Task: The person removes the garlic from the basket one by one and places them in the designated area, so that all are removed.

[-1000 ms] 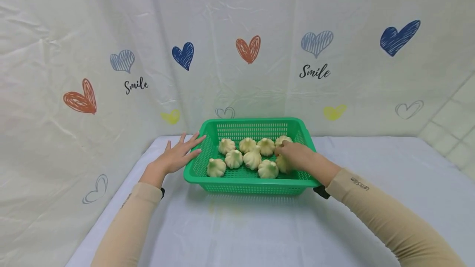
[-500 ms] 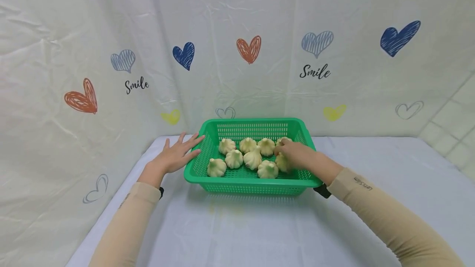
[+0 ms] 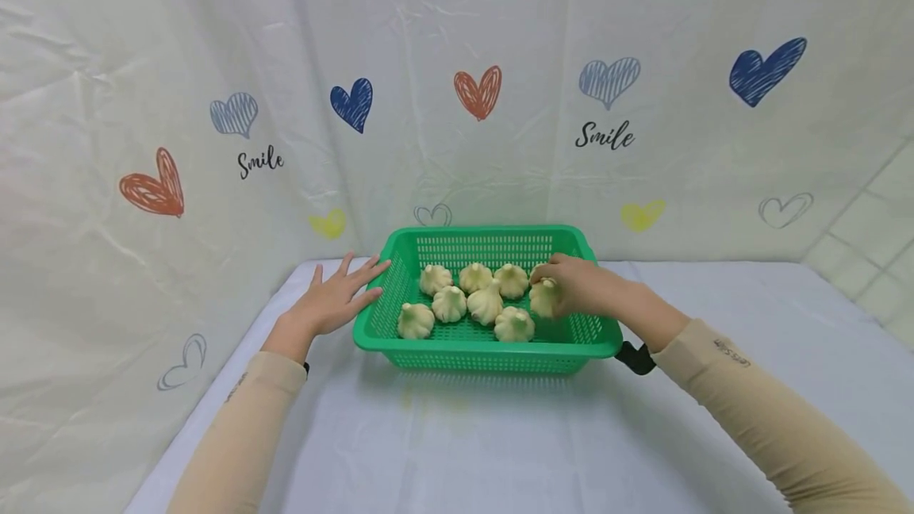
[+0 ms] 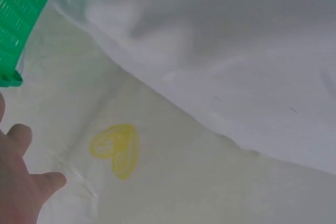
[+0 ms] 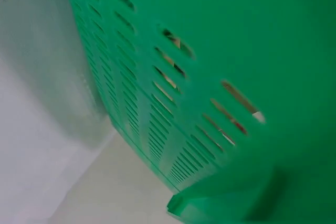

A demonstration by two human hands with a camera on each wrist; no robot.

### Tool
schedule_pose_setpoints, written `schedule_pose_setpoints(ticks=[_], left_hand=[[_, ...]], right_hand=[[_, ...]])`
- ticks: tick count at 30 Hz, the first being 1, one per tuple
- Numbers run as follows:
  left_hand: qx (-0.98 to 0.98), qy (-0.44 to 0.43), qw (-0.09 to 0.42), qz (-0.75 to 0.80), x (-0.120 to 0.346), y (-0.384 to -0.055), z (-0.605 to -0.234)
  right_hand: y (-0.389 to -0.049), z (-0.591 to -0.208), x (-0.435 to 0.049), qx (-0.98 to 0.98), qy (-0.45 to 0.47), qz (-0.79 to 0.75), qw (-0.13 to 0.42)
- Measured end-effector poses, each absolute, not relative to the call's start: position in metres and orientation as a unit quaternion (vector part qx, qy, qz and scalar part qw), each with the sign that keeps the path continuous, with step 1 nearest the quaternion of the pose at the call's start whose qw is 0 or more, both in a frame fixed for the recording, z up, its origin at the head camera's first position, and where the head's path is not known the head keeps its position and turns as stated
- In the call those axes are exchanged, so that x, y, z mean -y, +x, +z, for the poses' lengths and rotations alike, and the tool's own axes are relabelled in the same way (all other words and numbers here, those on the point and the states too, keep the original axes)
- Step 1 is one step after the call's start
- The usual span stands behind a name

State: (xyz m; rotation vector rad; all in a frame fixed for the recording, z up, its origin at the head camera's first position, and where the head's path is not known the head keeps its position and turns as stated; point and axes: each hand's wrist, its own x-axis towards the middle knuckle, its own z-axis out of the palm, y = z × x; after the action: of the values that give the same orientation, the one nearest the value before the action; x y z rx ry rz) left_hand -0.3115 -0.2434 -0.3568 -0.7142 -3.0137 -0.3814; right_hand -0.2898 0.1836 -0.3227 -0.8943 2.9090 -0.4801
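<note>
A green plastic basket with slotted walls holds several pale garlic bulbs on its floor. My right hand reaches over the basket's right side and grips one garlic bulb, its stem pointing up. Another bulb behind that one is mostly covered by the fingers. At the left rim my left hand is spread, fingertips right at the basket's edge. The left wrist view shows part of this hand below the basket's corner. In the right wrist view the slotted basket wall fills most of the frame, hiding the right hand.
The basket stands on a table with a white cloth, close to a white curtain printed with hearts and "Smile". Pale tiles show at the far right.
My right hand has risen slightly and drawn a little up and right, bringing the gripped garlic bulb up off its earlier spot. The left hand stays at the rim.
</note>
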Motion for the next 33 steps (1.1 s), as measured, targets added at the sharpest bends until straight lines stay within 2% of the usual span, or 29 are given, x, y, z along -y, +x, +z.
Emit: schedule_pose_setpoints(ticks=[11, 27, 33], left_hand=[[0.965, -0.230, 0.014, -0.121, 0.244, -0.312, -0.359], [0.963, -0.236, 0.020, -0.129, 0.243, -0.311, -0.359], [0.960, -0.241, 0.021, -0.143, 0.244, -0.309, -0.358]], right_hand=[[-0.274, -0.304, -0.197, -0.939, -0.277, -0.202, 0.035], [-0.253, -0.288, -0.229, -0.916, -0.271, -0.296, 0.015], [-0.249, -0.284, -0.244, -0.913, -0.267, -0.308, -0.009]])
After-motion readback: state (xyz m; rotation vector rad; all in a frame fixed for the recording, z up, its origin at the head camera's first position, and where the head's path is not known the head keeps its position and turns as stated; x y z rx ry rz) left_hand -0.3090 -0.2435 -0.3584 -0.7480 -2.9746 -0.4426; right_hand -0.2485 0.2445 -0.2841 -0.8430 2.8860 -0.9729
